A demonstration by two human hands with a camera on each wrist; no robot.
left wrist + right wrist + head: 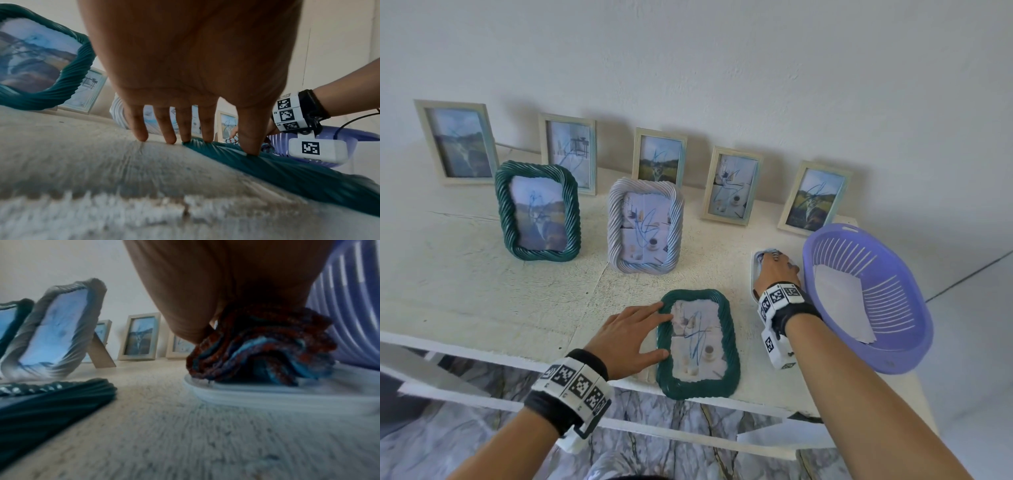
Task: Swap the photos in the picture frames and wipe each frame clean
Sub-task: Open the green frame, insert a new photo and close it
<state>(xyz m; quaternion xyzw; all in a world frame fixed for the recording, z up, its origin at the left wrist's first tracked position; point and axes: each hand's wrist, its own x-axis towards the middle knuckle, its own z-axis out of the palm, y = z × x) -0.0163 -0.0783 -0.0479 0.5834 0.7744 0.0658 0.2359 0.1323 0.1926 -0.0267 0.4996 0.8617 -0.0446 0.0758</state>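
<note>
Lying face up near the front edge of the worktop, the dark green rope-edged frame shows a still-life photo with blue scribble across its glass. My left hand rests on its left rim, fingers straight and spread, fingertips touching the twisted border. To the right, my right hand presses down on a bunched multicoloured cloth, fingers curled round it, atop a small white tray. Just beside that sits a purple plastic basket with a white sheet lying inside. Further back stand a second green rope frame and a pale lilac rope frame, both upright on the worktop. Behind them, five plain pale frames line the wall, each tilted back.
</note>
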